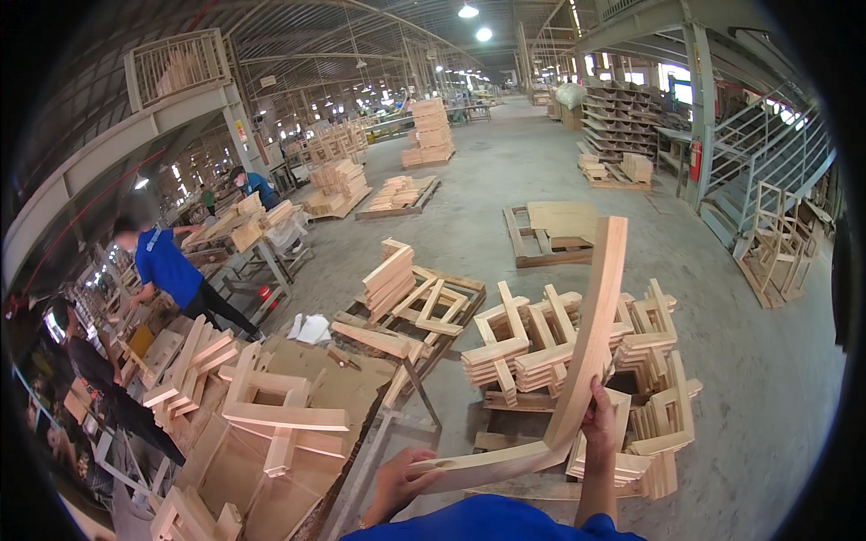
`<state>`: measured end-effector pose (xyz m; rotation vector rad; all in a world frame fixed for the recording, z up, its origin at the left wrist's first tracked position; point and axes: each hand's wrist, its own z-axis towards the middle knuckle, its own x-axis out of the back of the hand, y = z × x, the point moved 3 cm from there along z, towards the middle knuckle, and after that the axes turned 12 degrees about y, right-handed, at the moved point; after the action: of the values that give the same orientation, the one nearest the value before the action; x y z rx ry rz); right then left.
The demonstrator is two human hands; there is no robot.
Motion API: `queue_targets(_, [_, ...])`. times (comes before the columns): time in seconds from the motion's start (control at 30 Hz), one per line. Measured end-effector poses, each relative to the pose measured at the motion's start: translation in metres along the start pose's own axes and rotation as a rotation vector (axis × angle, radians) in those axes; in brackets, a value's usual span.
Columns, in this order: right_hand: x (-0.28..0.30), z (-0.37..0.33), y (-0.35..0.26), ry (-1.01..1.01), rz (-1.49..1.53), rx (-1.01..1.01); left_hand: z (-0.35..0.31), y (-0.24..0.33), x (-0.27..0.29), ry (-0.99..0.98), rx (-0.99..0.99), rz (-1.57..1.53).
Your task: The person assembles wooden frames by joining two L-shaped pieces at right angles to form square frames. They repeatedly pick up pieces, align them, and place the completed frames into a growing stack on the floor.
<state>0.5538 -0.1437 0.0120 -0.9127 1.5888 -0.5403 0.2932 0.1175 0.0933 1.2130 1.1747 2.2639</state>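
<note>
An angled wooden frame piece (593,329), made of two pale bars meeting at a corner, is held up in front of me. Its longer-looking bar rises upward, and the other runs left, low in the view. My right hand (600,419) is closed around the rising bar, a little above the corner. At the far left end of the lower bar, my left hand (399,480) grips the wood, its palm side partly hidden. Just beyond the piece, several stacks of similar wooden frames (496,347) sit on a pallet (505,442).
To my left, a cardboard-covered bench (271,505) carries joined wooden pieces (284,417). Ahead stand a pallet with wooden parts (462,311) and another pallet with a flat board (564,219). Co-workers (171,266) stand at benches on the left. Metal stairs (753,171) rise at right.
</note>
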Motion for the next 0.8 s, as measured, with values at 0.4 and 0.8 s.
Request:
queue_targets(0.4, [0.009, 0.080, 0.043, 0.017, -0.136, -0.237, 0.022, -0.006, -0.087, -0.435, -0.384, 0.865])
queue_targets(0.8, [0.058, 0.080, 0.166, 0.103, -0.308, -0.487, -0.037, -0.090, -0.151, -0.602, -0.136, 0.605])
